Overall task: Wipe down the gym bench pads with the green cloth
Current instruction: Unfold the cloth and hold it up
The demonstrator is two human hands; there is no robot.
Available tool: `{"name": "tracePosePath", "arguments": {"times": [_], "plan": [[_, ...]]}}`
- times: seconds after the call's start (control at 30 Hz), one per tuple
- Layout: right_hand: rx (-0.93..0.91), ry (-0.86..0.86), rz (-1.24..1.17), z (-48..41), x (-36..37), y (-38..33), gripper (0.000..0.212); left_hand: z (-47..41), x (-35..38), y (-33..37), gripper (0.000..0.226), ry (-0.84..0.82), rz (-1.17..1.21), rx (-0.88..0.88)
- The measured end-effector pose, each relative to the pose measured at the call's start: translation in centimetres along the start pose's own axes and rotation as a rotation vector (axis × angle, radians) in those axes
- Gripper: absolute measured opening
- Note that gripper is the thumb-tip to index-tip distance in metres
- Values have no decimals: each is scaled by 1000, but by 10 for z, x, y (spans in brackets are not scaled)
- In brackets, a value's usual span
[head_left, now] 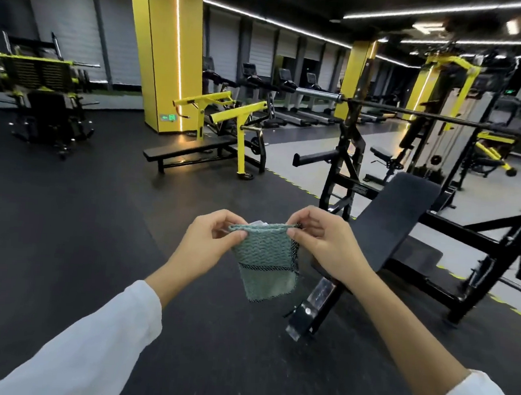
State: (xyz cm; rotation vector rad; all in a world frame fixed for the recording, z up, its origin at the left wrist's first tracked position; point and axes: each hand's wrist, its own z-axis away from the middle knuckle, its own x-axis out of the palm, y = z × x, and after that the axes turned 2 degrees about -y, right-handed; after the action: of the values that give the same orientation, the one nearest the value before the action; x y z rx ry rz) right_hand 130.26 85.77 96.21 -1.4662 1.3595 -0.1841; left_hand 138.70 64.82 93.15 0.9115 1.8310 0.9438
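A green knitted cloth (pixel 264 258) with a dark mesh band hangs folded in front of me, in mid-air above the floor. My left hand (pixel 211 240) pinches its top left corner. My right hand (pixel 320 240) pinches the top right corner. Just right of my hands stands the incline bench: its black back pad (pixel 395 214) slopes up to the right, and the seat pad (pixel 414 258) lies lower, partly hidden behind my right hand. The cloth is not touching either pad.
The bench's black steel frame (pixel 343 172) carries a barbell (pixel 411 112) overhead. A metal foot (pixel 310 310) sticks out on the floor below the cloth. A flat black bench (pixel 192 150) with yellow uprights stands farther back, beside a yellow pillar (pixel 164 54). Dark rubber floor spreads left.
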Motion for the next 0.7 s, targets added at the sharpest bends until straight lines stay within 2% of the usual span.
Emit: {"name": "tracePosePath", "arguments": {"times": [0.23, 0.47, 0.7], "plan": [[-21, 17, -53, -160, 46, 68, 9, -143, -22, -89, 23, 165, -25, -64], [-13, 38, -53, -327, 85, 124, 9, -302, -67, -158, 16, 5, -87, -36], [27, 167, -88, -471, 105, 177, 7, -435, -92, -209, 21, -70, -45, -12]]}}
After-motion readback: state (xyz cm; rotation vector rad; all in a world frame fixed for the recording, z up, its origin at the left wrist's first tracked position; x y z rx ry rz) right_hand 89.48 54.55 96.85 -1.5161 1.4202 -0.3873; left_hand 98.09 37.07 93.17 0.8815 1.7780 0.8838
